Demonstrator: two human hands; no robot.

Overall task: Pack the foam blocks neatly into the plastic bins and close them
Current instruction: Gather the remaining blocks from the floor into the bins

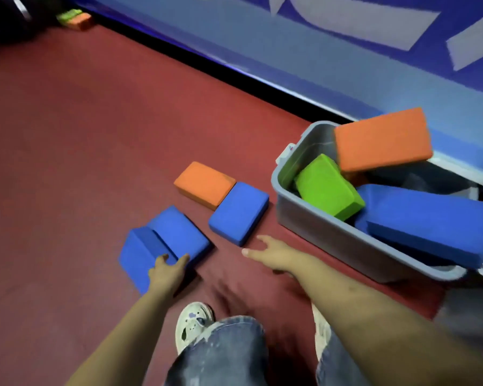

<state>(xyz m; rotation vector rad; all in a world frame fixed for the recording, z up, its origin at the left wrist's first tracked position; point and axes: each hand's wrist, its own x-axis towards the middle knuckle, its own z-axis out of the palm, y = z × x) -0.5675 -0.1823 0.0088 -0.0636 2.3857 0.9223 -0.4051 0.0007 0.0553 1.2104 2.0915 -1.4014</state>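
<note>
Left hand (166,270) grips blue block (162,246) beside bin (332,235).

Blue blocks (165,243), a further blue block (239,213) and an orange block (204,183) lie on a dark red floor (81,135). A grey bin (318,227) holds a green block (328,186), a blue slab (435,224) and an orange slab (382,139). Behind, a blue wall (262,37) carries pale grey shapes. Faded blue jeans (223,355) meet a white shoe (193,324).
</note>
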